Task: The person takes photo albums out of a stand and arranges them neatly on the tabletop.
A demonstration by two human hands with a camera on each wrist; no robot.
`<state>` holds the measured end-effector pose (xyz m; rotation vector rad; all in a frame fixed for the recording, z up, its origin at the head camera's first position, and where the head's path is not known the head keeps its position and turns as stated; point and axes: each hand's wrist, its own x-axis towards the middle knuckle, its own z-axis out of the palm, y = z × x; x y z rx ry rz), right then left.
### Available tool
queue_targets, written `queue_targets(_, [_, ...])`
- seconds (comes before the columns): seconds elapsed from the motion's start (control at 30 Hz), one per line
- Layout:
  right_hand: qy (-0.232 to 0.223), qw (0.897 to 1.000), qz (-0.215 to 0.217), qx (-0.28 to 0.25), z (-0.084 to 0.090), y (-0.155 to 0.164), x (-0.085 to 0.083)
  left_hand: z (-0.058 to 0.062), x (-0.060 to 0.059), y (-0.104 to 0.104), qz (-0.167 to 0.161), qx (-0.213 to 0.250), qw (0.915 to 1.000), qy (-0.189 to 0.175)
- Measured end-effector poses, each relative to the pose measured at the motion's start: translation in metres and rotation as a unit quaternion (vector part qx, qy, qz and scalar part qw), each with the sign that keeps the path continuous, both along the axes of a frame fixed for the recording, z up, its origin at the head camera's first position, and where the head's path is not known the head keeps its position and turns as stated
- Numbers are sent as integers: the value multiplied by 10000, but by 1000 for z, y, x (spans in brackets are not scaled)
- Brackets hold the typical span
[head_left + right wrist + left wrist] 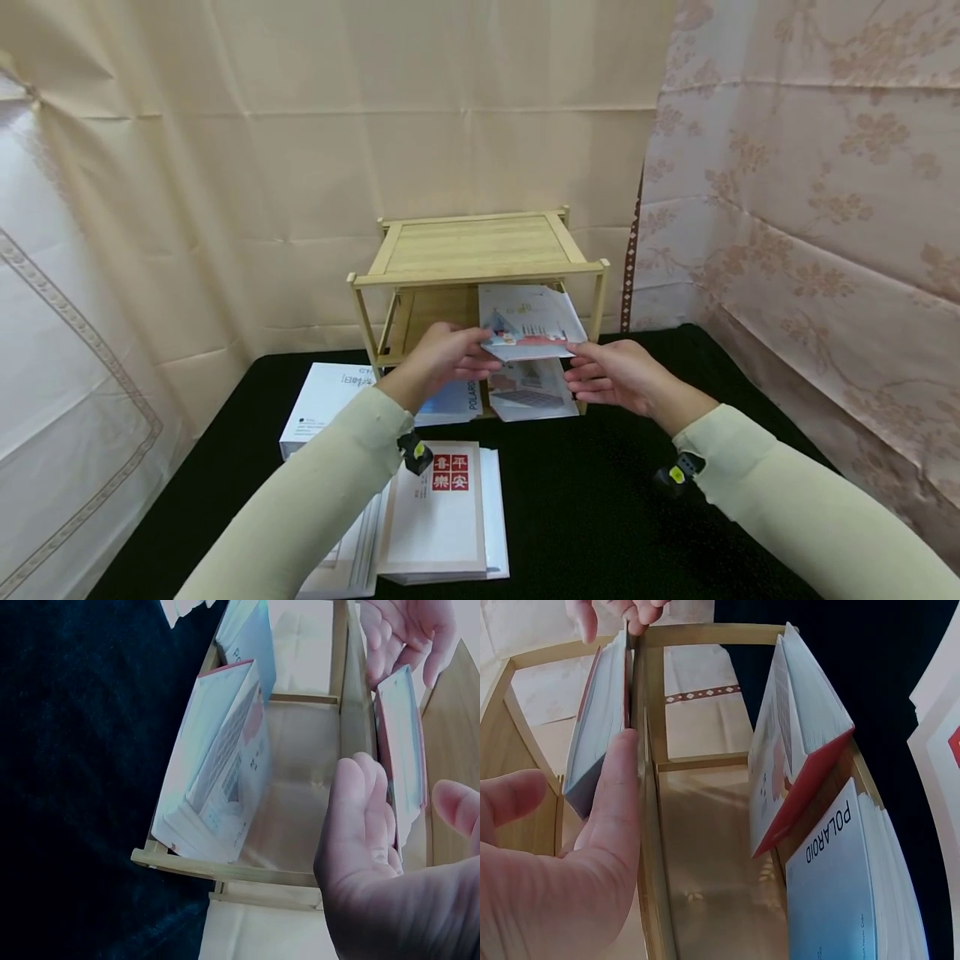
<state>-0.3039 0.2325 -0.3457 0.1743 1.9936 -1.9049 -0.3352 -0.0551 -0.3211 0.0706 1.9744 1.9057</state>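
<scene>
A white photo album [534,321] with a printed blue and pink cover lies on the middle shelf of a small wooden rack [480,242], its front edge facing me. My left hand [452,354] is at the album's near left corner, fingers low along it. At the near right corner is my right hand [618,373], palm turned inward. Both wrist views show fairly straight fingers beside the underside and thumbs raised apart from the cover. Below, on the bottom level, stand a second pale album [217,772] with a red edge and a blue album [829,877] marked POLAROID.
A white boxy album [330,392] is left of the rack. In front lie several more albums, one with a red square stamp [431,533]. Black cloth [600,517] covers the table. Beige curtain [450,158] hangs close behind, flowered fabric [810,183] on the right.
</scene>
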Motion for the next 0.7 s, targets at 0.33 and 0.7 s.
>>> queue_targets(0.33, [-79, 9987, 250, 434, 2, 3, 9, -3, 5, -2, 65, 103, 9999, -52])
queue_targets(0.7, [-13, 9991, 175, 395, -4, 2, 6, -10, 8, -1, 163, 170, 9997, -79])
